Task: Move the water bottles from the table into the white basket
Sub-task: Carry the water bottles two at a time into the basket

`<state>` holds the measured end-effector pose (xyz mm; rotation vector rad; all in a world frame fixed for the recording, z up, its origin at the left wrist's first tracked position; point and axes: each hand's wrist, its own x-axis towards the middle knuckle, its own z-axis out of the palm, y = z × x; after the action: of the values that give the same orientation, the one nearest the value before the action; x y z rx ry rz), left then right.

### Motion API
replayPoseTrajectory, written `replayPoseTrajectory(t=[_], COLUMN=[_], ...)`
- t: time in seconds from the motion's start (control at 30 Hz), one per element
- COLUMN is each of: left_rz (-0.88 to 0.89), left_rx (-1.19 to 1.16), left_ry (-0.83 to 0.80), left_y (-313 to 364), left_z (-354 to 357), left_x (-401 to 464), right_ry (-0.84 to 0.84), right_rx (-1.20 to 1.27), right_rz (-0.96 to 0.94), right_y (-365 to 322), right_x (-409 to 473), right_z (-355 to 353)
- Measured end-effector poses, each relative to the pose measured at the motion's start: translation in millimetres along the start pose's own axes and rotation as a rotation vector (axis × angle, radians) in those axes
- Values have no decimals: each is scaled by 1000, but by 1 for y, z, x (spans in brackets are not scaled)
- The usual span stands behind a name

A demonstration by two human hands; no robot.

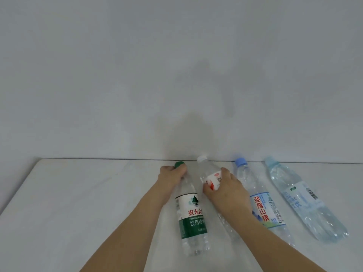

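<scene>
Several water bottles lie side by side on the white table (pixel 78 203), caps toward the wall. My left hand (pixel 171 174) is closed around the neck of the green-capped bottle with the green and white label (pixel 191 218). My right hand (pixel 227 190) grips the middle of the white-capped bottle with the red and white label (pixel 208 174). To the right lie a blue-capped bottle (pixel 261 205) and a pale blue bottle (pixel 302 203), both untouched. No white basket shows in this view.
A plain grey wall (pixel 176 75) stands right behind the table's far edge. The table's left edge runs diagonally at the far left. The table surface stretches bare to the left of my left arm.
</scene>
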<state>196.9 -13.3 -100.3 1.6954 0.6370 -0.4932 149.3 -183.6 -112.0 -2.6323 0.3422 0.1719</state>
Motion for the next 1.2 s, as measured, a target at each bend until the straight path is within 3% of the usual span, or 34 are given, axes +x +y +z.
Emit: replayPoseTrajectory(t=[0.13,0.33,0.5,0.67,0.87,1.0,1.2], left_rz=[25,50,-29,-6,37,-18,408], left_rx=[-36,80,23,-158,-260,-437,-128], left_ry=[-62,42,-42,-261,-217,-98,-48], left_y=[-10,-8,-9,-10,-23,-30,16], left_z=[-5,10,3,-12,-24,-49,-81], left_x=[-4,6,11,14,-11,-51,-159], right_ry=[13,64,78,48,-154,-264,-338], right_rx=[-27,-73,-72,-75,-33,167,676], right_rz=[12,-14,-18,-24,21,-27,-34], right_y=[-3,-3,-1,0,-13,-25,-39], right_x=[0,-1,2,4,10,-21,-86], right_z=[1,9,10,9,-12,-34,-94])
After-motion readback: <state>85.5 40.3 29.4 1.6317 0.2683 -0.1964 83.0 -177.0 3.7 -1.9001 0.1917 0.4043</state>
